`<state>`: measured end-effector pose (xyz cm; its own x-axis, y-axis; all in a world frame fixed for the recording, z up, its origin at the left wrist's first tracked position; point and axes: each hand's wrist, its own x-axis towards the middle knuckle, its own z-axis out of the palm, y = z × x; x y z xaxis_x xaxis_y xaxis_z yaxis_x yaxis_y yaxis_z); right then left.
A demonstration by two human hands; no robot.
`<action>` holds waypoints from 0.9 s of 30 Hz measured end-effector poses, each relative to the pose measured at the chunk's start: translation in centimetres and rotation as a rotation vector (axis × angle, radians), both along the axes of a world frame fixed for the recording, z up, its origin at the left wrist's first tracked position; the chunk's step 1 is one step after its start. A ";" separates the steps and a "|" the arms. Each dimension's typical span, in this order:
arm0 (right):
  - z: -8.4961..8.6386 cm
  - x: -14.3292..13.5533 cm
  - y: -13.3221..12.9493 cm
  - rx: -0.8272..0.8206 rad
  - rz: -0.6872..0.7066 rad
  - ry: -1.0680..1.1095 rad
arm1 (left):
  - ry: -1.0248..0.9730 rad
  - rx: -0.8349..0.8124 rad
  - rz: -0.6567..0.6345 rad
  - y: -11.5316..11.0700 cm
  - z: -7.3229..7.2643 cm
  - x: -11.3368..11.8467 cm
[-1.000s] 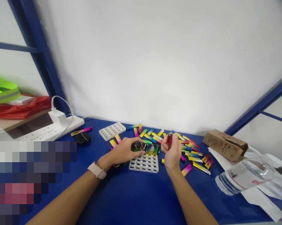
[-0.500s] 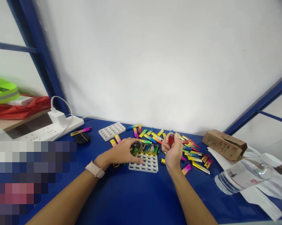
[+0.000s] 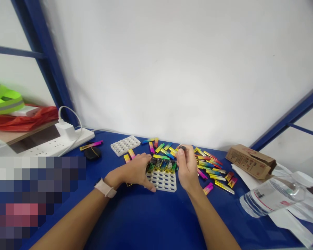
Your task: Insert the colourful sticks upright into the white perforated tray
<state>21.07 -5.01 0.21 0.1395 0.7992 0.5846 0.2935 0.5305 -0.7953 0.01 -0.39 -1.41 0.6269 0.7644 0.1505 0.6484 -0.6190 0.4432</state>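
Note:
My left hand (image 3: 138, 172) curves round the left side of a white perforated tray (image 3: 164, 182), thumb at its front edge, fingers by the back corner and partly hidden. Several lighters (image 3: 164, 166) with dark tops and shiny bodies stand in the tray's back rows; its front holes show bare. Just right of the tray, my right hand (image 3: 189, 166) is closed round a lighter (image 3: 182, 148). Only the dark top of that one shows, between thumb and fingers; its body is hidden in the hand.
Behind and right of the tray lie many loose shiny coloured sleeves or lighters (image 3: 219, 184). A second white perforated tray (image 3: 125, 145) is at the back left. A black pouch (image 3: 92, 153) and power strip (image 3: 48, 147) are left; a cardboard box (image 3: 250, 161) and water bottle (image 3: 271, 198) right.
My right hand has moved left, closer to the tray, and turned with the lighter. My left thumb has slid off the tray's top towards its front left edge.

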 end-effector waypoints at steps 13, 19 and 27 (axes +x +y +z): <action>1.1 -0.2 -0.1 0.220 0.009 -0.454 | -0.063 -0.037 -0.026 0.4 -0.2 -0.1; 0.7 -0.1 -0.3 0.163 0.007 -0.516 | -0.146 -0.087 -0.014 0.6 1.1 -0.5; 0.5 -0.2 0.0 0.215 0.033 -0.571 | -0.142 0.068 0.055 1.4 0.2 -0.9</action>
<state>20.91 -5.04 0.73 -0.2667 0.6535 0.7084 0.6227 0.6778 -0.3909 -0.91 1.04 -1.17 0.5531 0.7820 0.2872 0.6160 -0.6160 0.4910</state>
